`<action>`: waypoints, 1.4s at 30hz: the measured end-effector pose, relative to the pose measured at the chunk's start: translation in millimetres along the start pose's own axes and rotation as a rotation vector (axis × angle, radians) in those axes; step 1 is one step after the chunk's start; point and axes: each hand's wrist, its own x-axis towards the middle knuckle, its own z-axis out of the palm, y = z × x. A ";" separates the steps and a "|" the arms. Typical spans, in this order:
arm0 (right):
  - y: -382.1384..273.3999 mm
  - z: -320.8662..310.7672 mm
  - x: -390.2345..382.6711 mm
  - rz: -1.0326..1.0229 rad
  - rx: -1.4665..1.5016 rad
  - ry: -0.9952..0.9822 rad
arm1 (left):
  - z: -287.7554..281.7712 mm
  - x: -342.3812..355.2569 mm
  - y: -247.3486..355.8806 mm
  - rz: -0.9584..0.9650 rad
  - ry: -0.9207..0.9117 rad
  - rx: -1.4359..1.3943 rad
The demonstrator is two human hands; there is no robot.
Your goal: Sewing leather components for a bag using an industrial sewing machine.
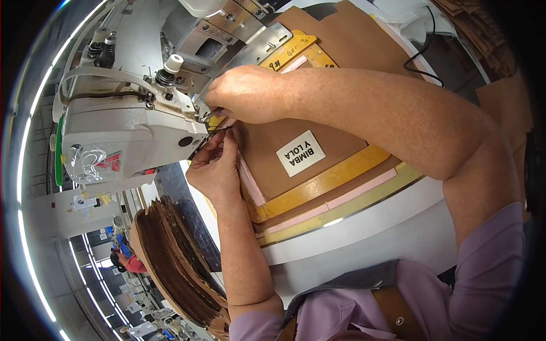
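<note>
At the head of a white sewing machine (131, 131), both my hands meet beside the needle area. My left hand (216, 170) is closed in a pinch, fingertips at a thin dark strand by the needle; what it grips is too small to make out. Above it my right hand (247, 94) is bent inward with fingers closed, a small metal piece showing at the fingertips. Under them lies a brown panel (256, 148) framed by a yellow template (324, 182) with pink strips (250, 179). A white printed label (300, 153) rests on the panel.
Stacked brown pieces (176, 261) stand at the left of the work table. More brown pieces (475, 28) lie at the far right, near a black cable (424, 54) and white sheeting (406, 17). A metal bracket (276, 42) sits behind my right hand. Another person (133, 262) is in the background.
</note>
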 end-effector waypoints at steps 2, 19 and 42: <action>3.4 -0.4 -1.3 -0.003 0.011 0.076 | 0.5 -0.8 3.9 -0.021 0.019 -0.001; -6.5 -4.6 -4.1 -0.049 -0.015 -0.013 | -3.3 1.1 0.5 -0.042 0.036 0.049; -5.7 -5.1 -2.9 -0.038 -0.071 -0.041 | -13.1 0.3 2.6 -0.072 0.048 0.060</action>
